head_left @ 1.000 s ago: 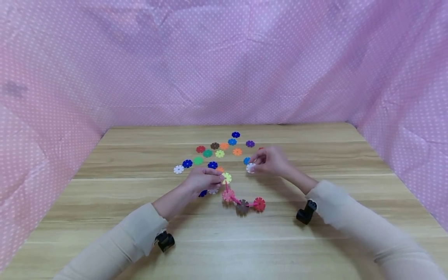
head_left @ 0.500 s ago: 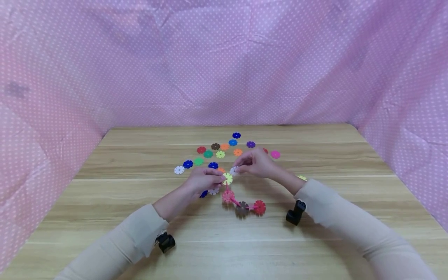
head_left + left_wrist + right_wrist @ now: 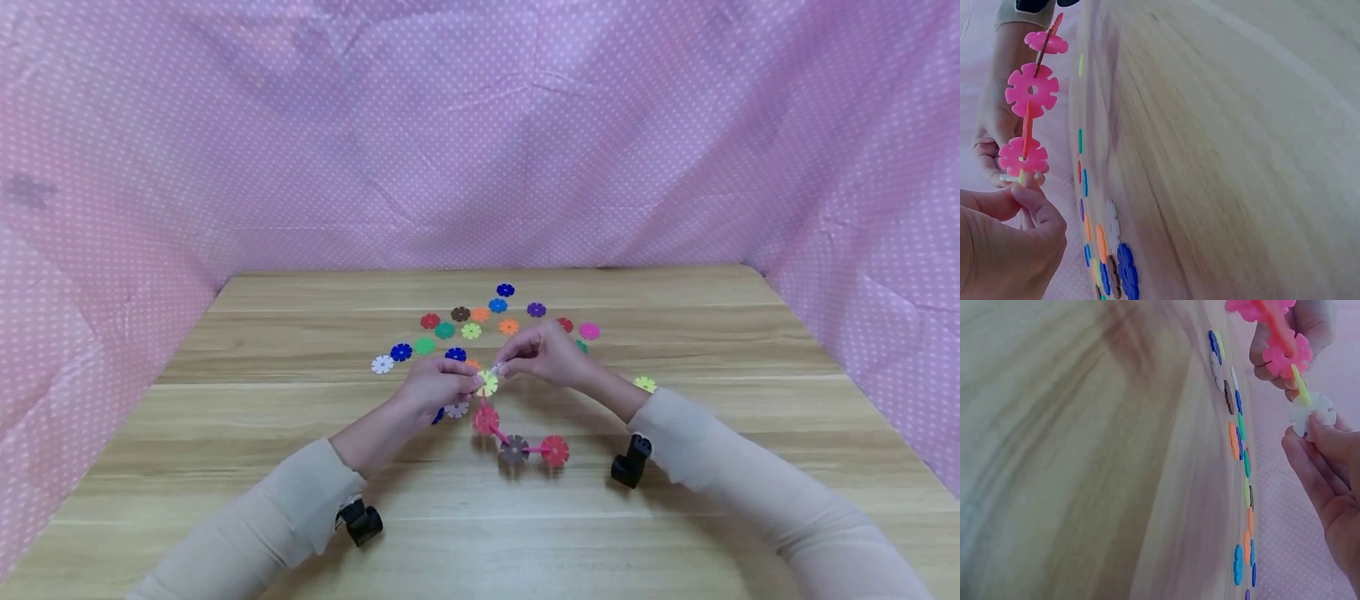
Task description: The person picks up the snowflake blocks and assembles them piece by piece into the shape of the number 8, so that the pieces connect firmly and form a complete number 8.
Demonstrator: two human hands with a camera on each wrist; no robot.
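Left hand (image 3: pixel 437 386), right hand (image 3: pixel 546 354): fingers pinched, fingertips meeting.

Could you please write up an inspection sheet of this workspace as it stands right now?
Surface: wooden table, pale plank grain.
Job's things: a chain of snowflake discs, its near end on the table, its top yellow disc raised; a white disc brought against the yellow one.
Clutter: loose discs in many colours scattered behind the hands, one pink disc and one yellow-green disc off to the right.
Grippers: left hand pinches the yellow disc; right hand pinches the white disc.
Cables: nothing seen; black wrist cameras under both sleeves.
Surroundings: pink dotted cloth on three sides.
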